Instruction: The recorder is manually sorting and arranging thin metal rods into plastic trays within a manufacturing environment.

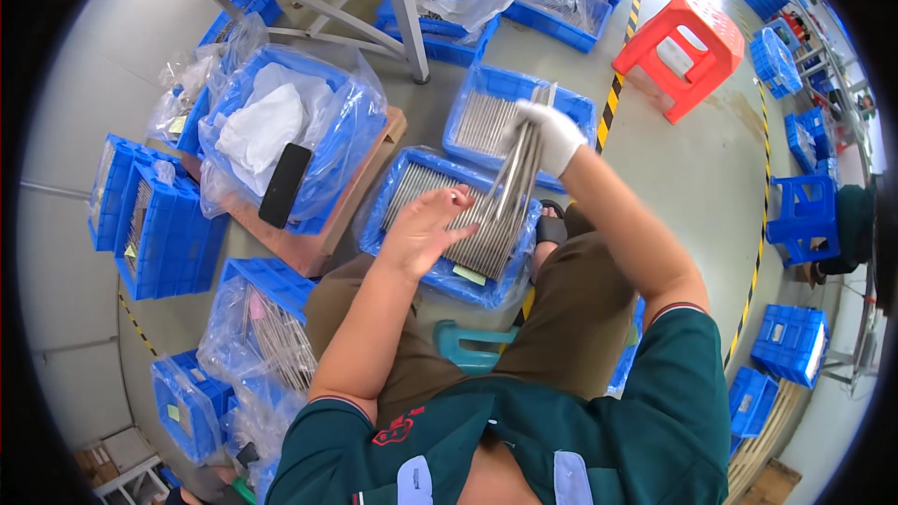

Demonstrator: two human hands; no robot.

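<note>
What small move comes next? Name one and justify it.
Probably bring the left hand in to steady the bundle of metal rods: the gloved right hand grips it alone, while the left, fingers apart, looks empty beside it.

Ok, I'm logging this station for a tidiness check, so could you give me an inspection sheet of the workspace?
Surface: grey floor, marked with black-and-yellow tape.
Job's things: metal rods lie side by side in the near bin and far bin; more are held up above.
Clutter: a phone lies at the edge of the left bin, which is draped in clear plastic and holds white sheeting.
Hands: right hand, white-gloved, closed on several rods; left hand, ungloved, open over the near bin, whether touching its rods cannot be told.
Cables: nothing seen.
Surroundings: red stool, blue stool, more blue bins around.
</note>
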